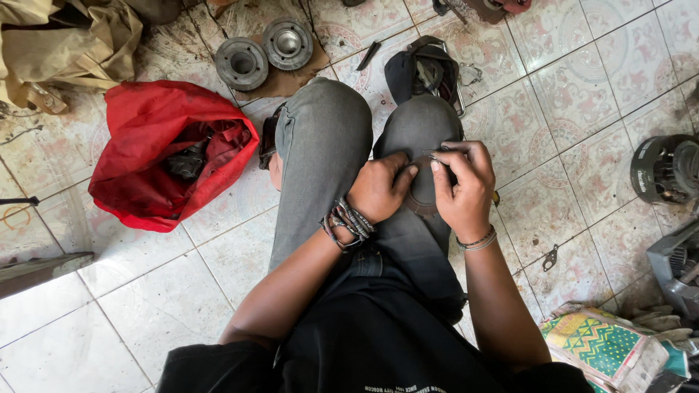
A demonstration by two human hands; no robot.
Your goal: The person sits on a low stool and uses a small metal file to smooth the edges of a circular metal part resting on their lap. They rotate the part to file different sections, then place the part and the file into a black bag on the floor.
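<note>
- person sits on tiled floor [218, 262], knees up in grey jeans; both hands meet over the right knee.
- thing in hand: flat, dark, round gasket-like ring [421, 196] lying against the right thigh just below the knee. only its lower toothed edge shows; the rest is hidden by the hands.
- left hand [377, 188]: closed on the ring's left edge, thumb pointing toward the other hand, pressing it to the leg. wrist has a stack of braided bracelets.
- right hand [466, 191]: fingers curled and pinching a thin metal tool [437, 156], maybe a blade or pick; too small to tell. the same hand covers the ring's right side; can't tell if it grips the ring too.
- key relation: tool tip sits at the ring's upper edge, between the two thumbs, shaft running roughly left-right across the knee. the ring lies below the tip and under both palms. right hand is nearer the tip; left is just beside it, thumbs nearly touching.
- around: red bag [171, 153] open on the floor to the left, dark parts inside; two round metal hubs [263, 52] on cardboard beyond the knees; dark pouch [422, 69] past the right knee; black motor part [666, 169] at far right; patterned sack [608, 349] lower right.
</note>
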